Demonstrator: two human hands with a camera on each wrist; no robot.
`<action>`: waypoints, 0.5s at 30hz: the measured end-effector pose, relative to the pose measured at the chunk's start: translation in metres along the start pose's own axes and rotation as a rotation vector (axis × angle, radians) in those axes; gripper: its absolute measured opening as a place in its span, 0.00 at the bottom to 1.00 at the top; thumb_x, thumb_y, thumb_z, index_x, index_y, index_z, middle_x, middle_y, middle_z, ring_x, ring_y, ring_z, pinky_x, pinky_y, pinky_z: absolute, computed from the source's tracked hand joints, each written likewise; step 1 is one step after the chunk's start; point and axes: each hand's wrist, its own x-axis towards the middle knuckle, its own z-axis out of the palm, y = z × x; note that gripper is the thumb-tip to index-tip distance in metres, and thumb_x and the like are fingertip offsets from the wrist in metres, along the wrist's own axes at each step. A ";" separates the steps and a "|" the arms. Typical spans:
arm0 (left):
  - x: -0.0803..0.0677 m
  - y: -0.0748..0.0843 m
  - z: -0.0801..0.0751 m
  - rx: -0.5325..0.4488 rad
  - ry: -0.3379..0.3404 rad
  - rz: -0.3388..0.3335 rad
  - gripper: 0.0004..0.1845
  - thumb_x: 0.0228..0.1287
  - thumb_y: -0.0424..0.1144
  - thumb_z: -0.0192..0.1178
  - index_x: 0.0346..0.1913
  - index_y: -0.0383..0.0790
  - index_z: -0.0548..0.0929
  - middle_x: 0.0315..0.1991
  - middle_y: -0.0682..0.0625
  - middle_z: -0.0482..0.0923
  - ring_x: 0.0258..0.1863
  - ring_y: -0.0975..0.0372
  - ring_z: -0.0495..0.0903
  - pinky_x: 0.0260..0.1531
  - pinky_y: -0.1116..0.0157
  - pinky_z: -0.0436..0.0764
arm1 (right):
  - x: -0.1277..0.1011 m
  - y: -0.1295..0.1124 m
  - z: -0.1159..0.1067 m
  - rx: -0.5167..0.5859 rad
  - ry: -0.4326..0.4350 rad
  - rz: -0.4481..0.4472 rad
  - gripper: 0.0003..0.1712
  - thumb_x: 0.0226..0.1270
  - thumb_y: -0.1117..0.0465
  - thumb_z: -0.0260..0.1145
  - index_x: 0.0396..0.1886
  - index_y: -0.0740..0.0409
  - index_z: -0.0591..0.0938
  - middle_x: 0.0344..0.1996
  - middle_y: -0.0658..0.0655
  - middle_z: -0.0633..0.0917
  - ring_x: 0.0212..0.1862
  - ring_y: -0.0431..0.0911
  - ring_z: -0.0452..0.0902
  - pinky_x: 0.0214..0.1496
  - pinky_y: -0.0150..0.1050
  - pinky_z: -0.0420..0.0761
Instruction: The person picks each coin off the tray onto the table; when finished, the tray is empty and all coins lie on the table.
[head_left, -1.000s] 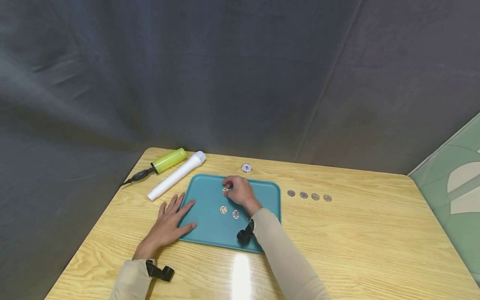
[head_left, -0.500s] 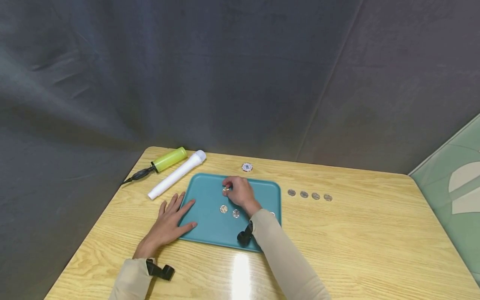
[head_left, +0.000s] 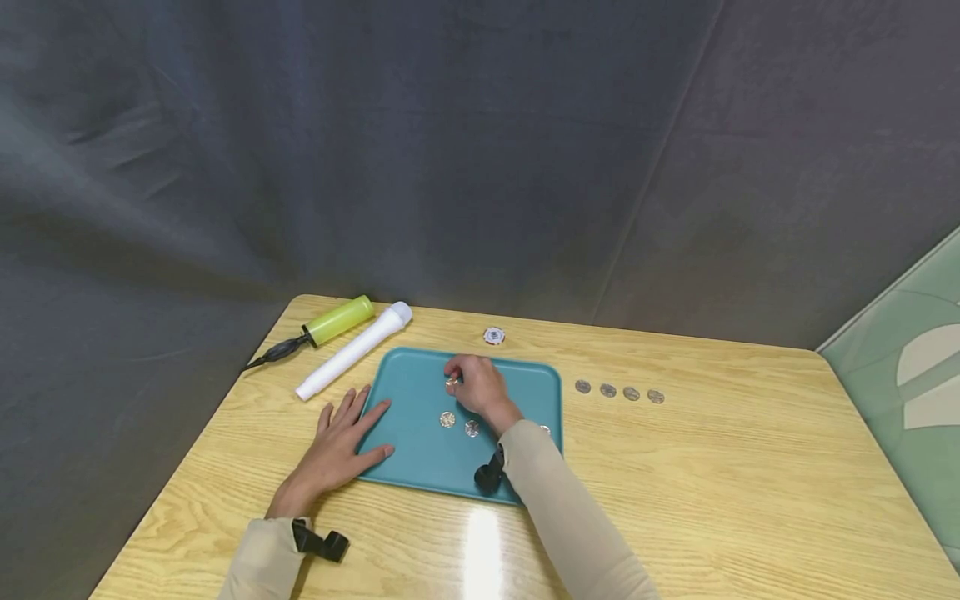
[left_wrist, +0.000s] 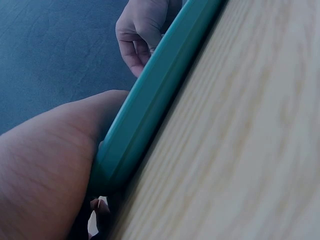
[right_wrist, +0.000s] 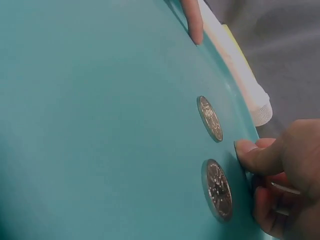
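In the head view my right hand [head_left: 480, 385] is over the back middle of the teal tray [head_left: 408, 467], pinching a coin [head_left: 452, 382] between thumb and fingers. The right wrist view shows thin metal edges [right_wrist: 285, 189] among its curled fingers. Two more coins, a golden-looking one [head_left: 447, 419] and a silvery one [head_left: 471, 428], lie flat on the tray nearer me. Beside my right sleeve, another coin [head_left: 545, 430] is partly covered. My left hand [head_left: 337, 446] rests with spread fingers across the tray's left rim, its thumb reaching inside.
Several coins [head_left: 608, 390] form a row on the table right of the tray. Behind the tray lies a poker chip [head_left: 493, 335]. A white toy microphone [head_left: 352, 352] and a yellow-green hand pump [head_left: 339, 322] lie at back left. A dark curtain [head_left: 480, 167] hangs behind the table.
Both hands have stayed nearly in place, the right still pinching the coin. A coin beside the right sleeve, covered one second ago, now partly shows.
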 end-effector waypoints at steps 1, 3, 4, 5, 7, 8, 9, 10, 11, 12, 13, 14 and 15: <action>0.000 0.000 0.000 0.002 -0.003 -0.002 0.40 0.65 0.56 0.63 0.77 0.46 0.65 0.81 0.35 0.48 0.80 0.36 0.44 0.72 0.32 0.40 | 0.000 -0.001 0.000 -0.011 0.007 -0.008 0.09 0.61 0.64 0.74 0.42 0.54 0.88 0.36 0.51 0.89 0.41 0.44 0.82 0.42 0.41 0.81; 0.000 -0.001 0.001 0.000 -0.009 -0.007 0.40 0.65 0.56 0.63 0.77 0.47 0.65 0.81 0.36 0.47 0.80 0.37 0.43 0.72 0.32 0.39 | 0.000 -0.002 0.000 -0.040 0.018 -0.024 0.10 0.61 0.64 0.74 0.42 0.54 0.89 0.36 0.51 0.89 0.41 0.45 0.84 0.43 0.42 0.83; 0.000 -0.001 0.001 0.001 -0.010 -0.008 0.40 0.65 0.56 0.63 0.77 0.47 0.65 0.81 0.36 0.47 0.80 0.37 0.43 0.72 0.32 0.39 | 0.000 -0.003 0.000 -0.057 0.022 -0.030 0.10 0.61 0.64 0.73 0.43 0.54 0.89 0.37 0.51 0.89 0.42 0.45 0.85 0.44 0.42 0.83; 0.001 -0.001 0.001 0.002 -0.010 -0.008 0.40 0.65 0.55 0.63 0.77 0.47 0.65 0.81 0.36 0.47 0.80 0.37 0.43 0.72 0.33 0.40 | 0.000 -0.004 0.000 -0.067 0.024 -0.031 0.10 0.62 0.64 0.73 0.43 0.54 0.89 0.37 0.51 0.90 0.42 0.45 0.85 0.44 0.42 0.84; 0.001 -0.001 0.001 0.004 -0.012 -0.007 0.40 0.65 0.56 0.63 0.77 0.47 0.65 0.81 0.36 0.47 0.80 0.37 0.43 0.72 0.32 0.40 | 0.001 -0.005 0.000 -0.086 0.025 -0.027 0.09 0.62 0.64 0.73 0.43 0.54 0.90 0.38 0.52 0.90 0.42 0.45 0.86 0.44 0.43 0.85; 0.001 -0.001 0.001 0.004 -0.012 -0.007 0.40 0.65 0.56 0.63 0.77 0.47 0.65 0.81 0.36 0.47 0.80 0.37 0.43 0.72 0.32 0.40 | 0.001 -0.006 -0.001 -0.090 0.024 -0.018 0.09 0.62 0.64 0.73 0.43 0.54 0.90 0.38 0.52 0.90 0.42 0.46 0.86 0.44 0.43 0.85; 0.001 -0.001 0.001 0.001 -0.013 -0.007 0.40 0.65 0.56 0.63 0.77 0.47 0.65 0.81 0.36 0.47 0.80 0.37 0.43 0.72 0.32 0.40 | 0.001 -0.006 0.000 -0.093 0.025 -0.010 0.09 0.62 0.64 0.73 0.43 0.54 0.90 0.38 0.52 0.90 0.42 0.45 0.86 0.44 0.43 0.85; 0.001 -0.001 0.001 0.002 -0.013 -0.007 0.40 0.65 0.56 0.63 0.77 0.47 0.65 0.81 0.36 0.47 0.80 0.37 0.43 0.72 0.32 0.40 | 0.001 -0.006 0.000 -0.094 0.024 -0.003 0.09 0.62 0.64 0.73 0.43 0.55 0.90 0.37 0.52 0.90 0.41 0.45 0.85 0.44 0.43 0.85; 0.001 -0.001 0.001 0.000 -0.013 -0.007 0.40 0.65 0.56 0.63 0.77 0.47 0.65 0.81 0.36 0.47 0.80 0.37 0.43 0.72 0.32 0.40 | 0.001 -0.007 0.000 -0.092 0.025 0.003 0.09 0.61 0.64 0.73 0.42 0.55 0.90 0.37 0.53 0.90 0.40 0.45 0.85 0.44 0.43 0.85; 0.001 -0.001 0.001 0.001 -0.013 -0.006 0.40 0.65 0.56 0.63 0.77 0.47 0.65 0.81 0.36 0.47 0.81 0.37 0.43 0.72 0.32 0.40 | 0.002 -0.007 0.000 -0.093 0.026 0.007 0.09 0.61 0.64 0.73 0.42 0.55 0.90 0.36 0.53 0.90 0.39 0.45 0.84 0.43 0.43 0.85; 0.001 -0.001 0.001 0.002 -0.014 -0.006 0.40 0.65 0.55 0.63 0.77 0.47 0.64 0.81 0.37 0.47 0.81 0.38 0.43 0.72 0.32 0.40 | 0.002 -0.007 0.000 -0.086 0.025 0.010 0.09 0.61 0.65 0.73 0.41 0.56 0.90 0.35 0.53 0.90 0.38 0.44 0.83 0.43 0.43 0.84; 0.001 -0.001 0.001 0.002 -0.013 -0.005 0.40 0.65 0.55 0.63 0.77 0.47 0.64 0.81 0.37 0.47 0.81 0.38 0.43 0.72 0.32 0.39 | 0.002 -0.007 0.000 -0.081 0.025 0.011 0.08 0.60 0.65 0.74 0.40 0.56 0.89 0.34 0.53 0.89 0.37 0.44 0.82 0.43 0.42 0.84; 0.001 -0.001 0.001 0.003 -0.013 -0.004 0.40 0.65 0.55 0.63 0.77 0.47 0.64 0.81 0.37 0.47 0.81 0.38 0.43 0.72 0.32 0.40 | 0.002 -0.007 0.000 -0.070 0.023 0.011 0.08 0.60 0.65 0.74 0.40 0.57 0.89 0.34 0.53 0.89 0.37 0.44 0.82 0.43 0.42 0.84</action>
